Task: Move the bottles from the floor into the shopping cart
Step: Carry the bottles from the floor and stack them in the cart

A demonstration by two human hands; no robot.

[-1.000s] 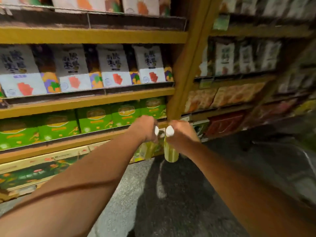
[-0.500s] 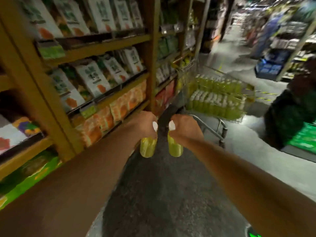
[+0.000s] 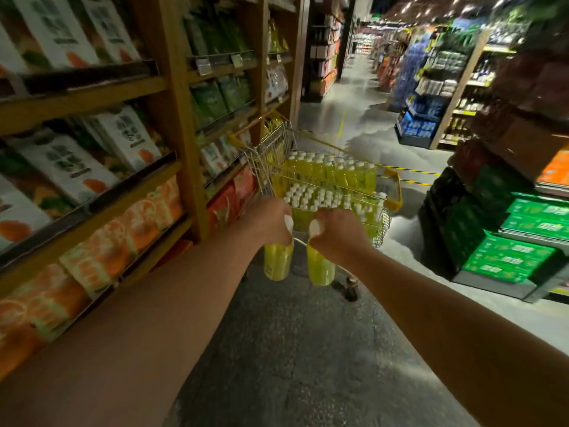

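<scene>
My left hand [image 3: 269, 221] grips the neck of a yellow-green bottle [image 3: 277, 261] with a white cap, which hangs below my fist. My right hand [image 3: 337, 235] holds a second, matching bottle [image 3: 320, 268] the same way. Both bottles are upright and side by side, a little apart, in the air. Just beyond them stands the wire shopping cart [image 3: 392, 192] with yellow trim. It holds several rows of the same white-capped yellow bottles [image 3: 326, 180]. My hands are at the cart's near end, below its rim.
Wooden shelves [image 3: 181, 124] packed with boxed and bagged goods run along the left, close to the cart. Stacked green cartons [image 3: 508, 257] sit on the right. The grey aisle floor [image 3: 308, 349] stretches ahead, with more shelving far down the aisle.
The view has swung right from the shelves to the aisle. The cart has come closer, and both hands carry their bottles up to its near end.
</scene>
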